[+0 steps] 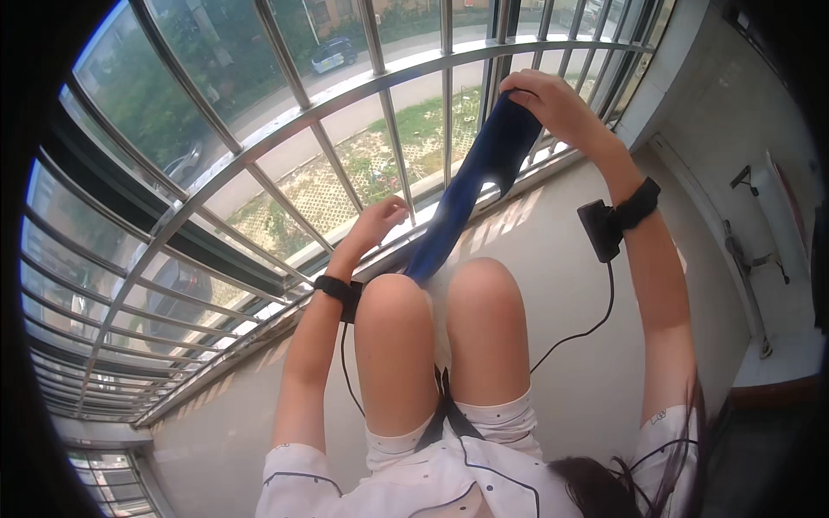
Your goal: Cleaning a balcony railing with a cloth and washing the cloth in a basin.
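A long strip of dark blue cloth (pixel 463 188) hangs at a slant in front of the window ledge, with its lower end partly hidden behind my knees. My right hand (pixel 541 103) pinches its top end near the bars. A notch or hole shows along the cloth's right edge, with light coming through. To the left of the cloth, apart from it, my left hand (pixel 383 221) is raised near the ledge. Its fingers are loosely bent and I see nothing in them. Whether it touches the ledge is unclear.
Metal window bars (pixel 311 110) curve across the front and left, rising from a sill (pixel 259 330). My bent knees (pixel 398 324) stand close below. Black wrist straps with small boxes (pixel 601 230) trail cables. Fixtures (pixel 751 259) are on the surface at right.
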`<state>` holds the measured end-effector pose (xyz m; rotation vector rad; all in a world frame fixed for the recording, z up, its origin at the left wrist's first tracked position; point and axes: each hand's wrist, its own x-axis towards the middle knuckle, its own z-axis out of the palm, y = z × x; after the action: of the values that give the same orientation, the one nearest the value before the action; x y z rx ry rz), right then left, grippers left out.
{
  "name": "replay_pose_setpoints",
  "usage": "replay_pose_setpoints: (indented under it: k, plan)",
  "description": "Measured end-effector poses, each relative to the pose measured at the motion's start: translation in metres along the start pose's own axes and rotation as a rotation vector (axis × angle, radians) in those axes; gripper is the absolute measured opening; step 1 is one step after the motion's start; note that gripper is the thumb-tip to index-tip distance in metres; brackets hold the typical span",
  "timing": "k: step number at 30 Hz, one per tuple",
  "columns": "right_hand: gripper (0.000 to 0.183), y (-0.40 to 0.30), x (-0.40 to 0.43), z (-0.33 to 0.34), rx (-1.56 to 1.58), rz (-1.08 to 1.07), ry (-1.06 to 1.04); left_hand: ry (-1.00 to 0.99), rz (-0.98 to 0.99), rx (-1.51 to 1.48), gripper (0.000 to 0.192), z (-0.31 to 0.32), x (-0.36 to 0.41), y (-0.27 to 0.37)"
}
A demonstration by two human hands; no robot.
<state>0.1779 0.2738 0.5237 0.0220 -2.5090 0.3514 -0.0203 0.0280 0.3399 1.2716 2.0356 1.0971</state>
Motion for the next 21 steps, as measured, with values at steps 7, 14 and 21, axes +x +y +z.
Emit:
replay_pose_setpoints:
  k: [7,14,21]
  plan:
    - [0.013,0.045,-0.079,-0.018,-0.087,0.293,-0.118,-0.216,-0.025,0.108,0.022,-0.038,-0.030,-0.011]
    - [0.012,0.104,-0.116,-0.013,-0.212,0.659,-0.349,-0.637,-0.308,0.308,0.025,-0.042,-0.044,-0.112]
    - [0.012,0.152,-0.099,-0.007,-0.121,0.627,-0.391,-0.915,-0.528,0.008,0.027,0.000,0.000,-0.122]
